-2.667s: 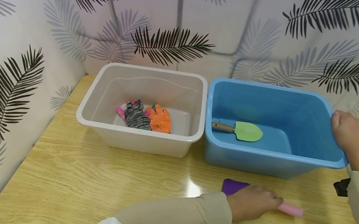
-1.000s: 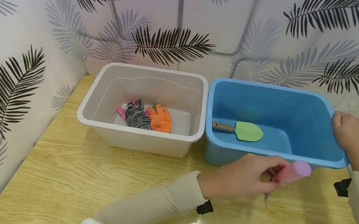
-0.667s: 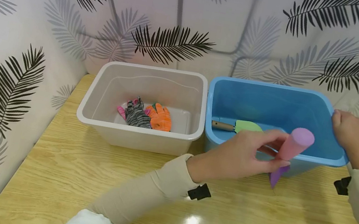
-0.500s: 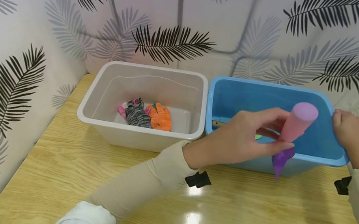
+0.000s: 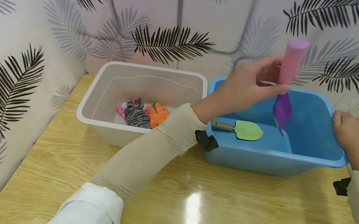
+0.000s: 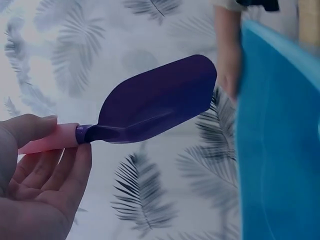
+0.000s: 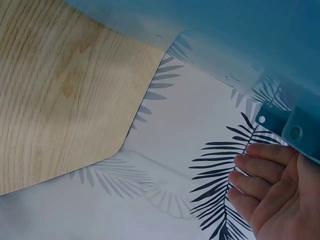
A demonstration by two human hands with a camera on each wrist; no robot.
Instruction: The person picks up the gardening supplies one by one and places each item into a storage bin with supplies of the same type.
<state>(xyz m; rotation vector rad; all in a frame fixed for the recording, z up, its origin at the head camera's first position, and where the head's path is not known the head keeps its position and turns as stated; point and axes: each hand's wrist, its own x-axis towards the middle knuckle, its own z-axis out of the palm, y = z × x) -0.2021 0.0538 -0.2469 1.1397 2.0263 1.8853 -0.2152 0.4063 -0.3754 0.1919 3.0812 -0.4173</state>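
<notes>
My left hand (image 5: 238, 84) pinches the pink handle of a trowel (image 5: 290, 65) with a purple blade. It hangs blade down over the blue plastic bin (image 5: 266, 152), the tip below the far rim in the head view. The left wrist view shows the blade (image 6: 155, 102) in full, with thumb and fingers around the handle. My right hand (image 5: 356, 139) grips the bin's right rim; seen from the right wrist, its fingers (image 7: 260, 170) lie under that rim. Inside the bin, a green trowel (image 5: 248, 131) with a wooden handle lies flat on the floor at the left.
A whitish bin (image 5: 119, 127) stands left of the blue one, their rims side by side. In it lie a grey mottled glove (image 5: 137, 114) and an orange glove (image 5: 156, 114), partly behind my left sleeve. A leaf-patterned wall covering (image 5: 200, 11) rises behind the wooden table (image 5: 236, 218).
The left hand has taken the purple trowel from the table, turned it upright, and carried it up and forward over the blue bin. The right hand stays on the rim.
</notes>
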